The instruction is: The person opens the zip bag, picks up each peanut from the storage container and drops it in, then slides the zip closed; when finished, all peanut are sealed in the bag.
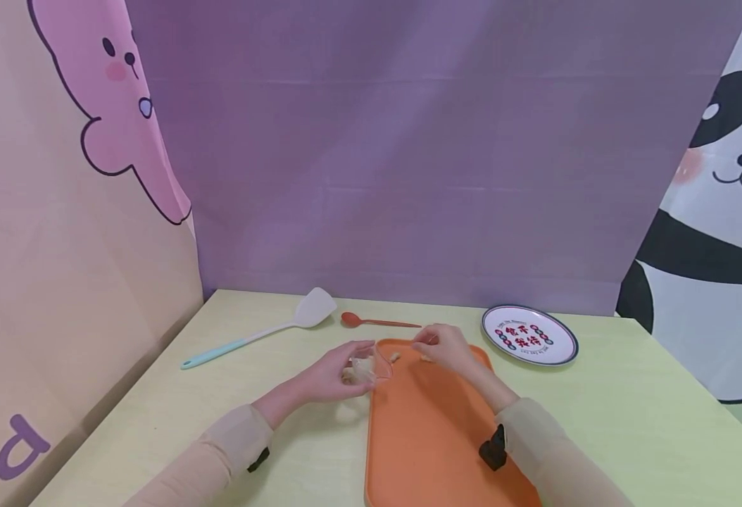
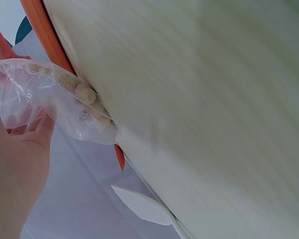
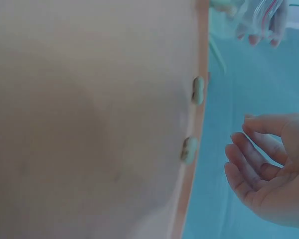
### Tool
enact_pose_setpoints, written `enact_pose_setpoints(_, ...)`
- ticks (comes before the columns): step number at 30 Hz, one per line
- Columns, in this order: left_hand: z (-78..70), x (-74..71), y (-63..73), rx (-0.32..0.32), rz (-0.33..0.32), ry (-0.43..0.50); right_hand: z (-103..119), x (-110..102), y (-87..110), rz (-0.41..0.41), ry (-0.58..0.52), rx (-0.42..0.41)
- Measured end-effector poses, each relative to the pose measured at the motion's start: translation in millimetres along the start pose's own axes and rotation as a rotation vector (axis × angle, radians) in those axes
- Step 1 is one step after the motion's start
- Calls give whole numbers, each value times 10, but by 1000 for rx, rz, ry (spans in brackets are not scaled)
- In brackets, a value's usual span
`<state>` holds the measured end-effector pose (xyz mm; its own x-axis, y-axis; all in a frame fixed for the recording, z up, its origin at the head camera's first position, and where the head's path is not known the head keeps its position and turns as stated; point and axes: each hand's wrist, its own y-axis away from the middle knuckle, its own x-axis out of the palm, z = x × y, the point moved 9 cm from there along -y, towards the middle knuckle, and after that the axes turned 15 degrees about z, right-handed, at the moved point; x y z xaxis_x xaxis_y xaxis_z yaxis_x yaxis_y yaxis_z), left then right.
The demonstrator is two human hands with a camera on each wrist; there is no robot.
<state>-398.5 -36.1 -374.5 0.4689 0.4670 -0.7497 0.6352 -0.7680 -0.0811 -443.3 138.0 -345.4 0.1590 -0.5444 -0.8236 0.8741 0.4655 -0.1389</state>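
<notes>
My left hand point(image 1: 336, 374) grips a clear plastic zip bag point(image 1: 365, 367) at the left edge of the orange tray point(image 1: 434, 429). Inside the bag point(image 2: 72, 102), several tan, lumpy pieces point(image 2: 85, 93) that look like peanuts in the shell show in the left wrist view. Two such pieces lie near the tray's far edge, one on the left point(image 1: 395, 357) and one on the right point(image 1: 426, 358). Over the far part of the tray is my right hand point(image 1: 450, 348). In the right wrist view its fingers point(image 3: 249, 159) are loosely bent and hold nothing.
Behind the tray lies a small red-brown spoon point(image 1: 377, 322). A white spatula point(image 1: 269, 327) with a light blue handle end rests at the back left. To the right of the tray is a white oval plate point(image 1: 561, 345) with a dark rim and red characters. A purple cloth point(image 1: 403, 155) hangs behind the table.
</notes>
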Motion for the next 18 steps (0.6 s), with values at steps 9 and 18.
enact_pose_setpoints(9, 5, 8, -7, 4, 1, -16, -210, 11, 0, 37, 51, 28)
enact_pose_setpoints(18, 18, 11, -16, 22, 2, -18, -340, 130, 8, 146, 76, 143)
